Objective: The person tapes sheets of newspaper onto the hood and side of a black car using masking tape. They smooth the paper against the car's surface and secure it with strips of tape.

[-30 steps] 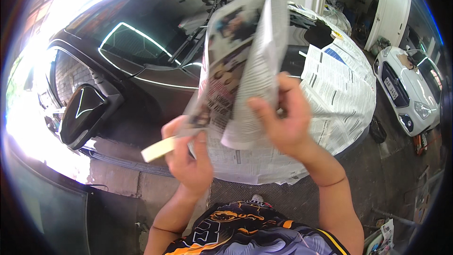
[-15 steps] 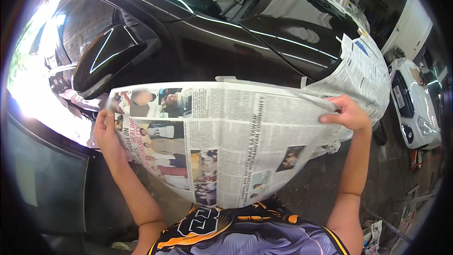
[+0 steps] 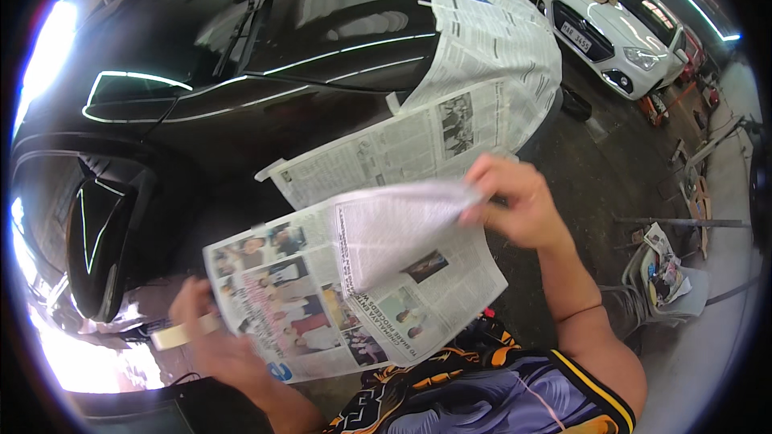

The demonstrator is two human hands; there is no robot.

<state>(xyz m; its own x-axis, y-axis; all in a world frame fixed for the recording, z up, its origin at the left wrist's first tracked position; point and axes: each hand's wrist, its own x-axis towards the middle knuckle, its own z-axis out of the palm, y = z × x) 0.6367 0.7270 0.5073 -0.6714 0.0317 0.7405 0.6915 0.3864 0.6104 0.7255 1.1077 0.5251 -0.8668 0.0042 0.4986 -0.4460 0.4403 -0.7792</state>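
Observation:
A newspaper sheet with colour photos spreads in front of me, against the side of a black car. My right hand pinches its upper right edge, and that part curls over the page, showing its paler back. Beside the sheet's left edge is my left hand, smeared by motion; whether its fingers grip the paper is unclear. A pale cream strip-like thing shows at that hand. Just beyond the sheet, another newspaper page lies along the car's fender.
More newspaper covers the car's front end. A side mirror juts out at the left. A white car stands at the far right. Nearer on the right, a chair holds papers, with metal bars close by.
My view has swung right along the car. The sheet, held spread by both hands before, now has its right part curled over by my right hand. My left hand is lower.

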